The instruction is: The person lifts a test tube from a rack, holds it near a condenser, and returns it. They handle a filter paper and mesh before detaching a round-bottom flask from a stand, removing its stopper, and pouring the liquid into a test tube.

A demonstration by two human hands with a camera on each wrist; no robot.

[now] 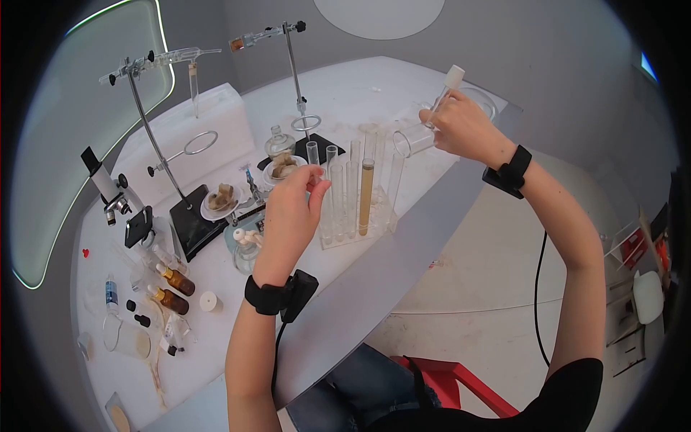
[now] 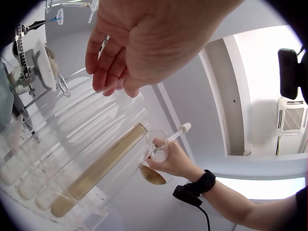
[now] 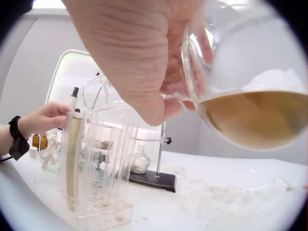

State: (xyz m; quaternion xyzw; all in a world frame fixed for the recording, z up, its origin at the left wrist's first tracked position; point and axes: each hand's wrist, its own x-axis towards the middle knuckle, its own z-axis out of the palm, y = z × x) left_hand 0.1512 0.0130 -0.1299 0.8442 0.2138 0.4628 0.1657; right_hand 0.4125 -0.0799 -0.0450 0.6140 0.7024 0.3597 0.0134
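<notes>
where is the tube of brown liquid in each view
Head: the brown-filled tube, near the centre
Left wrist: left of centre, slanting to the lower left
Right wrist: left side, nearly upright, beside the left hand
Shared landmark: the clear rack around its foot

In the head view, the left arm (image 1: pixel 252 353) extends up from lower centre to the left grip (image 1: pixel 291 205) near mid-frame, fingers bent; the right arm (image 1: pixel 572 230), elbow flexed, runs from lower right to the right grip (image 1: pixel 461 122), fingers curled, upper right.
</notes>
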